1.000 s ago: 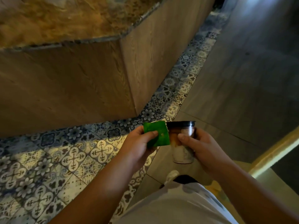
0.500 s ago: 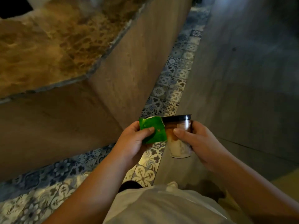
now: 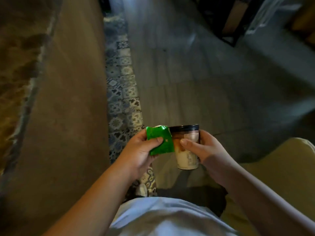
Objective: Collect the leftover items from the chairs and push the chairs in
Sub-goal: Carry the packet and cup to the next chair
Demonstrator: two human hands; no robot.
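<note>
Closest to the camera is the person's white shirt (image 3: 163, 217), at the bottom of the view, with both bare forearms reaching forward from it; a dark trouser leg and a light shoe (image 3: 142, 189) show just past the shirt hem. Slightly further, the left hand (image 3: 138, 154) holds a green wrapper (image 3: 161, 142); the thumb lies across its front and the fingers are curled behind it, so it is pinched firmly; the wrapper is crumpled and something white shows at its top edge, but I cannot tell what it is. Just beside it, touching its right edge, the right hand (image 3: 204, 149) grips a clear cup (image 3: 186, 149) with a dark lid; the thumb presses on the front and the other fingers wrap around the back; the cup stands upright in the air and has a drink inside, brown near the top and pale cream below. Both things are carried in front of the body, above the floor. On the right, near the right forearm, is a pale yellow cushioned seat (image 3: 279, 167); on the left rises a brown wooden counter wall (image 3: 68, 116) with a marbled top; a strip of patterned blue tiles (image 3: 124, 92) runs along its foot; beside the strip is grey plank floor (image 3: 196, 79). Far away, at the top right, dark furniture legs (image 3: 228, 31) are blurred.
</note>
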